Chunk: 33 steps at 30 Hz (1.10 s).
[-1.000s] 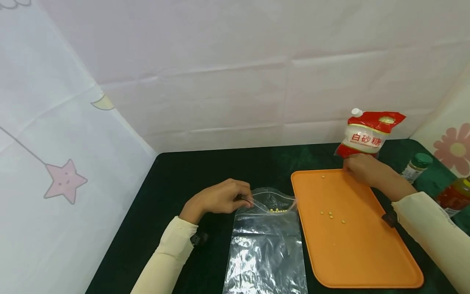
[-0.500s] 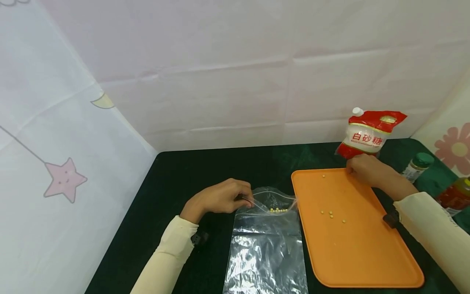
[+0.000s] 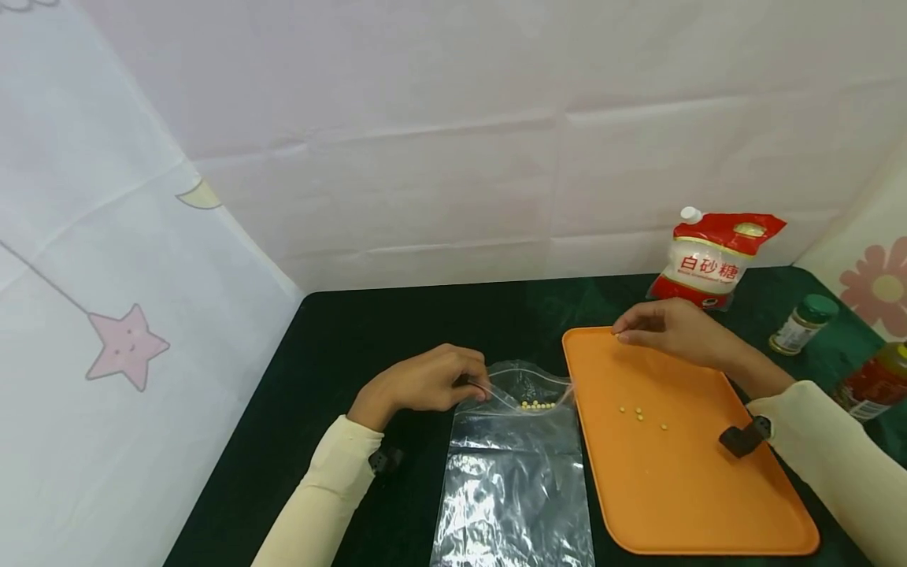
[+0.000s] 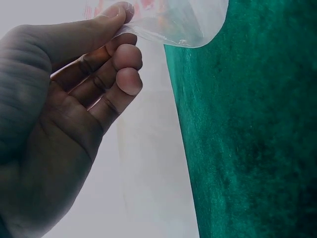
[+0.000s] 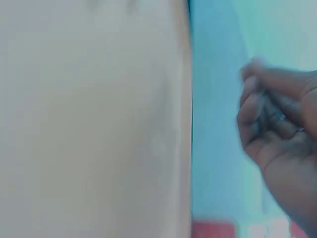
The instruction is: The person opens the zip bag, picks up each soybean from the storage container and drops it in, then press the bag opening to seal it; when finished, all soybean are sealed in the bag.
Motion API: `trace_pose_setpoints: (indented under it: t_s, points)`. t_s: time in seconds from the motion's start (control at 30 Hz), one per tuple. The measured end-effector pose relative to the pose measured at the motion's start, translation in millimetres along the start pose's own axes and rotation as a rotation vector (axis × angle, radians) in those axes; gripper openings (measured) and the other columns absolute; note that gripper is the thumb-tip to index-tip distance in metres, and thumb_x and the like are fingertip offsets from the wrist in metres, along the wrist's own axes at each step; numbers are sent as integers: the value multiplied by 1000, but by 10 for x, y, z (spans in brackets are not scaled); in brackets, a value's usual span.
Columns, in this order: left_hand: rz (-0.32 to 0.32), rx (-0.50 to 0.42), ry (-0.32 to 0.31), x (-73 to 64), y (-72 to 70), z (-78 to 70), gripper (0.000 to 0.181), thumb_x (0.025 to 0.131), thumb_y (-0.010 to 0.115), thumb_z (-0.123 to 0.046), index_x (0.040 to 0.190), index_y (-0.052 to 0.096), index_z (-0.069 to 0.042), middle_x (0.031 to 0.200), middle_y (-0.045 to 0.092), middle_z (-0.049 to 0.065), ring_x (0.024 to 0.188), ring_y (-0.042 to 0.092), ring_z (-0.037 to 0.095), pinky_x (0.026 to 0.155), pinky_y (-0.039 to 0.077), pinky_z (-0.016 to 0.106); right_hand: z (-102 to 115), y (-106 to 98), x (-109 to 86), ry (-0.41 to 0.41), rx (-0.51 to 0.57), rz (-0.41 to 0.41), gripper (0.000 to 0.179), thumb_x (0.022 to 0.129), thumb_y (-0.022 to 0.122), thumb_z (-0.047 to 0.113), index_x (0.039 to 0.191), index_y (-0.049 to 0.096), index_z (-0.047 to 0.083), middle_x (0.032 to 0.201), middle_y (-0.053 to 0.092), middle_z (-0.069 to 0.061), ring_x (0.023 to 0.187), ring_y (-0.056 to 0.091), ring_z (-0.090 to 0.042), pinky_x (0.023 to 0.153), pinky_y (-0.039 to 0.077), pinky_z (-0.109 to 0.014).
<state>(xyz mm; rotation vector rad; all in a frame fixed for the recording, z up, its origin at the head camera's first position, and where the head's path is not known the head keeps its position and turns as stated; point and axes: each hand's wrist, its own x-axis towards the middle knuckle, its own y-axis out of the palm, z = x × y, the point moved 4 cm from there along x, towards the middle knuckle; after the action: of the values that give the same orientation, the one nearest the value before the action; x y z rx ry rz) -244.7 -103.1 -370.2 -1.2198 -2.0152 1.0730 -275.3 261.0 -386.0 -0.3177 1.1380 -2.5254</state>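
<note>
My left hand pinches the edge of a clear zip-lock bag between thumb and fingertips; the bag's mouth gapes, and several small yellow soybeans lie just inside. In the left wrist view the left hand grips the clear plastic at its edge. Above the far left corner of an orange tray, my right hand pinches a pale soybean at its fingertips. The right wrist view shows the right hand blurred, thumb and fingertips together. Several loose soybeans lie mid-tray.
A red and white bag of sugar with a white cap stands behind the tray. To the right are a green-capped jar and a yellow-capped bottle. Dark green cloth covers the table, with a pale wall sheet behind.
My right hand has moved left from the tray's far right corner to its far left part, uncovering the sugar bag's base and the jar. The left hand keeps its grip on the bag.
</note>
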Motion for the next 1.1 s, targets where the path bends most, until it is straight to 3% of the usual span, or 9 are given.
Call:
trace_pose_setpoints:
  t_s: [0.1,0.2,0.33,0.47,0.67,0.8,0.87,0.97,1.1]
  points:
    - [2,0,-6,2,0,6,9,98,67,-14,102,75,-11,94,59,-10,78,57,3,69,51,21,180,139,-12,-24,279,63,30,96,69,34,115,71,10,111,71,-7,98,65,-35,87,55,-32]
    - [5,-1,-9,5,2,5,9,98,67,-15,101,75,-11,93,59,-9,78,56,3,69,51,21,330,279,-11,-89,429,124,24,98,68,25,116,70,7,116,68,-16,102,64,-35,88,55,-34]
    - [6,-1,-9,9,9,2,9,98,67,-15,100,75,-11,92,58,-9,77,56,4,68,51,21,481,429,11,-150,501,194,22,99,66,17,117,70,5,118,66,-23,102,63,-34,89,55,-34]
    - [7,-2,-4,9,21,6,9,98,67,-15,99,74,-11,90,57,-11,76,55,4,68,51,21,614,532,40,-170,502,243,23,99,66,18,117,69,4,118,66,-23,99,63,-38,88,55,-36]
    - [-1,-1,-3,14,20,10,8,98,67,-15,99,75,-12,90,57,-11,77,56,4,69,51,21,786,618,70,-242,417,289,23,100,65,20,119,70,8,118,67,-14,99,65,-31,83,55,-42]
    - [2,7,0,15,18,9,8,98,67,-15,100,75,-12,90,57,-11,77,56,3,69,51,21,765,509,78,-240,319,214,19,100,64,23,117,72,18,117,69,-3,101,64,-22,85,54,-36]
    - [5,9,1,16,19,9,9,98,67,-15,100,75,-11,91,57,-11,76,56,3,68,51,21,694,393,91,-204,212,118,16,99,66,27,113,73,22,111,70,3,97,63,-20,83,54,-35]
    - [7,12,-2,17,19,8,9,98,67,-15,100,74,-11,91,58,-10,76,55,3,68,51,21,548,219,115,-129,-32,-4,12,97,70,26,108,73,22,101,70,8,88,60,-17,79,55,-34]
    - [4,15,-8,14,16,5,9,99,67,-15,100,74,-11,91,58,-10,76,56,3,68,51,21,364,103,150,-89,-324,-24,11,93,74,13,104,74,12,93,68,2,78,58,-17,75,57,-36]
